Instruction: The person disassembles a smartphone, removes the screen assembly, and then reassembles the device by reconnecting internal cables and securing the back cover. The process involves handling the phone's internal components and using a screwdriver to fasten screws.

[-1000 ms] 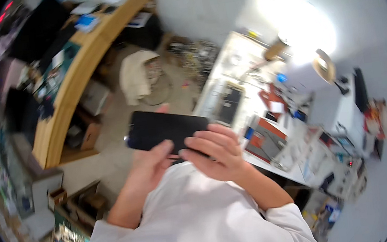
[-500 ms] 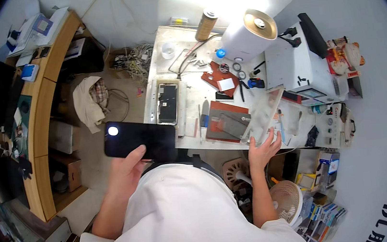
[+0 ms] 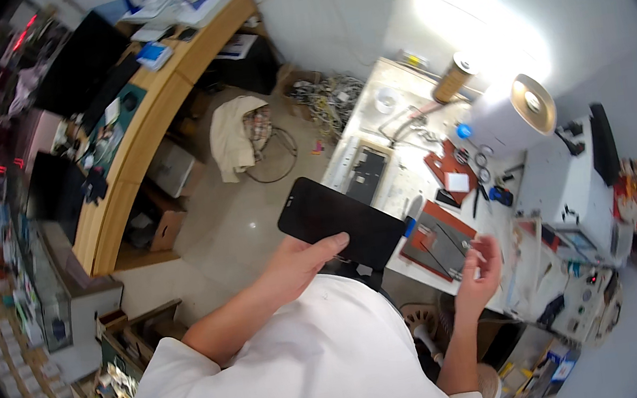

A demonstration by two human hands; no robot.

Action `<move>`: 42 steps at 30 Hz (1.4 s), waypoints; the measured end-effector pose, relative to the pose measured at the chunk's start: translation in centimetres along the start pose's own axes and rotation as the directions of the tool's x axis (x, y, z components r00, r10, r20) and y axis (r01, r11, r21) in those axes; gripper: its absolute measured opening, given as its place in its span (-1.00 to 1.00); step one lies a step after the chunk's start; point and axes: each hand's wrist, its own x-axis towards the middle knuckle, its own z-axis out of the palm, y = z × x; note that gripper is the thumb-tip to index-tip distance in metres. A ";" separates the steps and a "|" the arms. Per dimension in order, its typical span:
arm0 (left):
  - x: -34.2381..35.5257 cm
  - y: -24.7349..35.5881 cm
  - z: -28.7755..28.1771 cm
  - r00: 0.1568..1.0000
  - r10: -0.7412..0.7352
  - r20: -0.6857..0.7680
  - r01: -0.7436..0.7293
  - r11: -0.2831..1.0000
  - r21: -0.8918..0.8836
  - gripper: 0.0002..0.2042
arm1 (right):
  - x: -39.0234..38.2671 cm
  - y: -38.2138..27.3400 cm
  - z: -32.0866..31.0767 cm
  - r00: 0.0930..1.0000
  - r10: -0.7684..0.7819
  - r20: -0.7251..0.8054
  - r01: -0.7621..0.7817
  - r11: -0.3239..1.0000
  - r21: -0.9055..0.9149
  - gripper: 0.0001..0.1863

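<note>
1. In left hand (image 3: pixel 299 271): dark phone (image 3: pixel 341 220), pinched at the near edge, thumb flat on the face, other fingers mostly hidden underneath. Edge grip probably chosen to keep most of the face uncovered.
2. Phone location: in front of the torso, raised, left end farther from the body than the right. Likely held close for easy viewing.
3. Right hand (image 3: pixel 480 274): fingers half-curled, narrow gap, well apart from the phone. Small pale bit at the fingers; gripped or not, unclear from here.
4. Next to right hand: grey-and-brown mat (image 3: pixel 442 246) at the near edge of the white bench (image 3: pixel 402 80), presumably there to protect the surface.
5. Beyond the phone: opened device (image 3: pixel 367 171), flat along the bench's left side, probably for stability and reach.
6. Farther back: gold can (image 3: pixel 451 81) and pale cylindrical appliance (image 3: pixel 534 105), both upright, likely set there to free up front space.
7. Off bench: cable tangle (image 3: pixel 331 98), draped cream garment (image 3: pixel 229 134), curved-looking wooden desk (image 3: pixel 135 162).
</note>
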 end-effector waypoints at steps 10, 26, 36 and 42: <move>-6.7 3.7 -8.6 0.620 0.742 0.256 -0.302 -0.075 0.950 -0.58 | -4.1 -13.3 16.2 0.232 0.015 0.973 -0.828 0.527 0.189 -0.40; -19.9 10.4 -36.5 0.816 0.424 -0.394 -0.449 0.893 0.032 -0.63 | -23.7 -25.3 43.5 0.061 0.058 0.996 -0.411 0.911 -0.028 -0.81; -19.8 15.6 -47.2 0.595 0.324 -0.736 -0.483 0.876 -0.005 -0.71 | -22.7 5.7 53.1 0.316 0.338 0.886 0.218 0.884 -0.415 -0.63; -15.8 14.7 -55.8 0.479 0.259 -0.839 -0.409 0.911 0.047 -0.69 | -27.7 31.4 44.7 -0.156 0.940 0.303 0.861 0.280 -0.425 0.11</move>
